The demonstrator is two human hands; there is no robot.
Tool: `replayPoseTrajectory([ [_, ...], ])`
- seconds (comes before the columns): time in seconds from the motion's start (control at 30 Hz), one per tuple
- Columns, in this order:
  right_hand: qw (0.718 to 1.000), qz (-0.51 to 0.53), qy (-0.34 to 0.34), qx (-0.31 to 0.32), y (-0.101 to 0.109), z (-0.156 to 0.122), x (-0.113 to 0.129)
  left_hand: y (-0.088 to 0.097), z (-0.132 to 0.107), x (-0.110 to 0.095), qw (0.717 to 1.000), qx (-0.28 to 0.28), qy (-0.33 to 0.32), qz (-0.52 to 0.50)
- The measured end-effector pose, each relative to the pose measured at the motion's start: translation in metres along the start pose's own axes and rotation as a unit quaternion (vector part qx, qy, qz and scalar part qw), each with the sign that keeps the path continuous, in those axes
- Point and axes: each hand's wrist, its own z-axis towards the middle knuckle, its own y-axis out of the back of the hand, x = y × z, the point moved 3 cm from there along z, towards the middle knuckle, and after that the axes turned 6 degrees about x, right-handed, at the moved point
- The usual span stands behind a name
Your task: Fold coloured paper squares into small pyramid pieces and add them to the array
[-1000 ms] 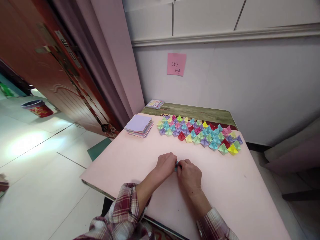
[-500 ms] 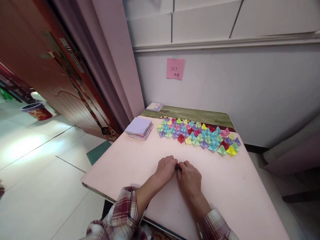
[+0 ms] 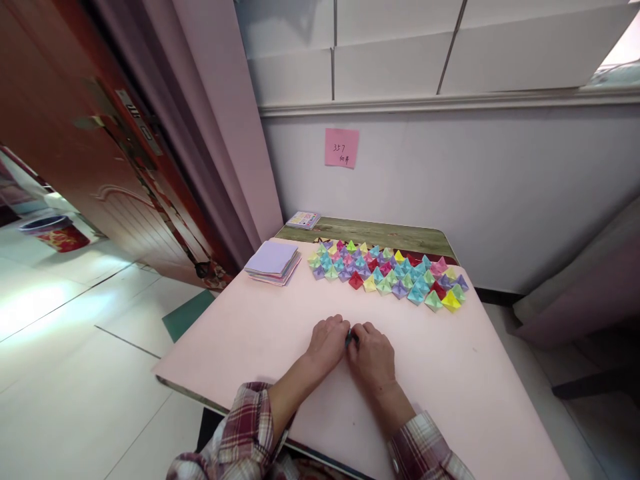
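Note:
Both hands meet over the middle of the pink-covered table [image 3: 240, 333]. My left hand [image 3: 327, 340] is closed, fingers bent, on the left side of a small dark teal piece of paper [image 3: 349, 338]. My right hand [image 3: 371, 350] grips the same piece from the right with fingers pinched together. Most of the paper is hidden by the fingers, so its folded shape cannot be made out. Beyond the hands lie rows of small folded paper pieces [image 3: 385, 270] in many colours. To the left of them sits a stack of square coloured paper [image 3: 273, 262], lilac on top.
A small packet [image 3: 303, 220] lies at the table's back left corner. A pink note [image 3: 341, 148] is stuck on the wall behind. On the left are a curtain [image 3: 220, 120], a reddish door [image 3: 100, 153] and a bin [image 3: 57, 233] on the floor.
The view has tilted and shifted slightly, so everything sits a little lower and further left. Both hands stay together on the paper, with slightly more of its teal colour showing.

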Motion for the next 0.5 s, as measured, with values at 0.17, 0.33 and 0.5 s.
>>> replayPoseTrajectory([
  [0.17, 1.0, -0.005, -0.001, 0.016, 0.0018, 0.0018, -0.001, -0.0001, 0.0014, -0.0001, 1.0, 0.015, -0.002, -0.001],
  [0.33, 1.0, -0.002, 0.002, 0.011, 0.0006, 0.0024, -0.0023, 0.0002, 0.0011, 0.0009, 1.0, 0.006, -0.007, -0.002],
  [0.5, 1.0, 0.004, 0.012, -0.001, -0.0023, 0.002, -0.0041, 0.0015, -0.0027, -0.0056, 0.999, -0.04, -0.01, -0.007],
])
